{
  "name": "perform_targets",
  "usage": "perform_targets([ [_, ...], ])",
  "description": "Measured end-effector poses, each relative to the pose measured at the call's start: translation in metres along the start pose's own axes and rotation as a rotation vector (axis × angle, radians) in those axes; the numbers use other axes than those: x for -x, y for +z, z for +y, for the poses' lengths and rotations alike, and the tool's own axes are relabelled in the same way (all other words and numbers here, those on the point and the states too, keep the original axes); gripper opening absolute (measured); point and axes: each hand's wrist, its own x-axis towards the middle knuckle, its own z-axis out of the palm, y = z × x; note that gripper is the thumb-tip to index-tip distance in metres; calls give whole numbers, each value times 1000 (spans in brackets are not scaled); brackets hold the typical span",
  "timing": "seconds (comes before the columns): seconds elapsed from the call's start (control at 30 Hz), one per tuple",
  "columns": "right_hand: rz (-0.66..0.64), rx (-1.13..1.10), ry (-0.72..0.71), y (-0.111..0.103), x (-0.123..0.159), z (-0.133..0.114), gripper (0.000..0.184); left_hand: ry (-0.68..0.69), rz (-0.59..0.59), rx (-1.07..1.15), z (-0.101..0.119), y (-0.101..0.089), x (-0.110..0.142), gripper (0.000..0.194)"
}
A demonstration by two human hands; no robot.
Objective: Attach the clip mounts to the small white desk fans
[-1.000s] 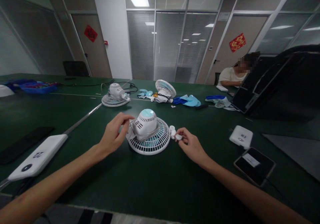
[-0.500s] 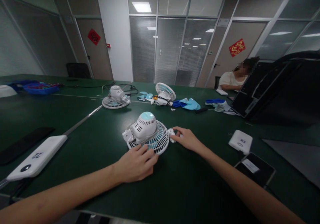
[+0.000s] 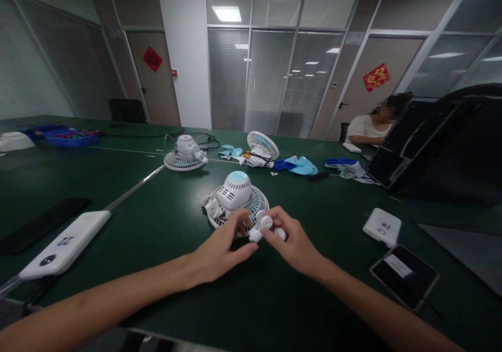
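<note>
The small white fan [image 3: 237, 200] lies grille-down on the green bench [image 3: 164, 221], motor housing with its pale blue cap pointing up, and it serves as the landmark here. Just in front of the fan, both hands meet over a small white plastic part [image 3: 262, 226] with a round end: the left hand [image 3: 220, 250] comes in from the lower left with its forearm low over the bench, fingers curled and thumb and fingertips pinching the part's left side, while the right hand [image 3: 292, 242] reaches in from the lower right, its fingers closed round the part's right side. The part is held just above the bench, close against the fan's near rim. Bare green surface lies to the fan's left, up to a metal seam strip [image 3: 133, 187] running diagonally; beyond that strip sit a white power bank [image 3: 65, 243] and a black phone [image 3: 41, 224]. To the fan's right the bench is bare as far as a second white power bank [image 3: 382, 227] and a dark phone [image 3: 403, 276] near the right forearm. Behind the fan stand two more fans [image 3: 185, 154] [image 3: 262, 149] among blue blade pieces [image 3: 300, 165], and the near bench edge [image 3: 164, 337] runs under both forearms
</note>
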Motion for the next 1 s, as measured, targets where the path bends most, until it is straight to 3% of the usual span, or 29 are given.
perform_targets([
  [0.13,-115,72,-85,27,8,-13,17,-128,-59,208,10,-11,29,48],
  [0.3,32,39,29,25,2,2,26,-424,184,180,-16,-37,61,44],
  [0.37,101,1,13,20,-6,8,27,-505,252,190,-27,-46,64,45],
  [0.5,348,6,-188,22,-33,22,26,-486,297,159,-36,-53,56,45],
  [0.6,568,-5,-96,31,-56,39,26,-467,320,90,-34,-54,46,45],
  [0.67,568,-3,-21,37,-68,53,24,-454,333,49,-32,-56,40,45],
  [0.8,560,69,-81,40,-75,68,23,-423,325,31,-28,-59,26,45],
  [1.0,635,101,-64,34,-60,55,24,-422,366,57,-37,-49,23,48],
])
